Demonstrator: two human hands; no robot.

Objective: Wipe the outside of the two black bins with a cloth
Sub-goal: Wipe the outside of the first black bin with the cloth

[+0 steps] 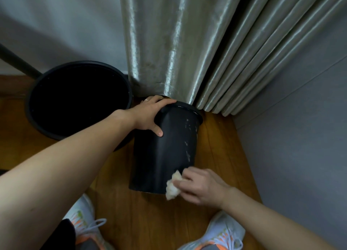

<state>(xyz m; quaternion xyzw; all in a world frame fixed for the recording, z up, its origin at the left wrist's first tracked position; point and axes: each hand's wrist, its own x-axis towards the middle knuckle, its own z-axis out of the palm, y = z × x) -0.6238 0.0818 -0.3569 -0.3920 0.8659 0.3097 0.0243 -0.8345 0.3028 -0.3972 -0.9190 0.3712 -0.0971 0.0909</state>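
A small black bin [165, 150] is tilted away from me on the wooden floor, its rim toward the curtain. Pale smears mark its right side. My left hand [150, 114] grips the bin's rim, thumb on the outer wall. My right hand [201, 186] pinches a crumpled white cloth [173, 187] and presses it against the bin's lower right edge near the base. A larger black bin [78, 97] stands upright to the left, its opening dark, touching or nearly touching the small one.
A shiny grey-green curtain [178, 43] hangs right behind the bins. Grey walls [300, 137] close in at the right and the back left. A dark bar [16, 62] slants at far left. My white and orange shoes [221, 234] stand on the wooden floor [150, 221].
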